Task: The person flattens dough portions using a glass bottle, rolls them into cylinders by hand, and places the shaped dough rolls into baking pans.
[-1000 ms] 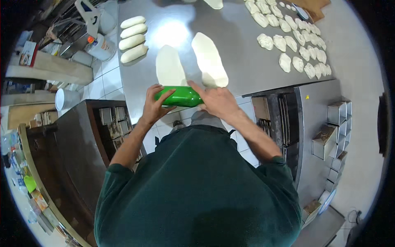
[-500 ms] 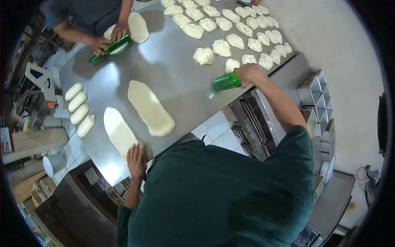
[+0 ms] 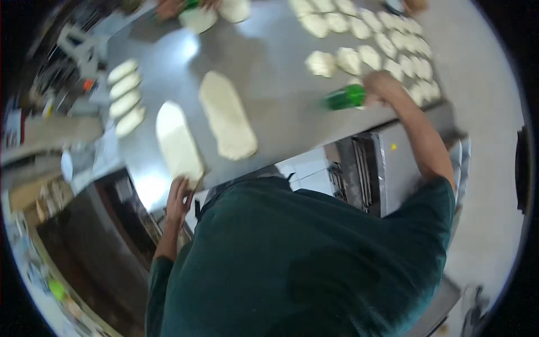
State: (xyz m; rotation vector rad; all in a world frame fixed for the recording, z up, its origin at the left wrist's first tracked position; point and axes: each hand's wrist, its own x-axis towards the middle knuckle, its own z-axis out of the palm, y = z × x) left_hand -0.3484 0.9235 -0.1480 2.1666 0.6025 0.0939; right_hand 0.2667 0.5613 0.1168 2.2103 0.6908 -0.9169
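My right hand (image 3: 383, 88) is closed around one end of a green glass bottle (image 3: 345, 98), which lies sideways by the dough pieces at the table's right and is smeared by motion. Close to the front edge, my left hand (image 3: 179, 196) has its fingers bent on the near end of a long flattened dough strip (image 3: 178, 140), seemingly pinching it. A second flattened strip (image 3: 229, 115) lies just to its right, untouched.
Rolled dough loaves (image 3: 124, 98) line the metal table's (image 3: 281, 132) left side; several dough lumps (image 3: 348, 60) fill its far right. At the far edge, a co-worker's hands (image 3: 168, 8) work by flat dough (image 3: 197, 20). An open rack (image 3: 365, 168) sits below the front edge.
The view has shifted, so the table sits higher. My left hand has gone from lying flat on the strip's near end to bent fingers at its edge. My right hand still holds the bottle.
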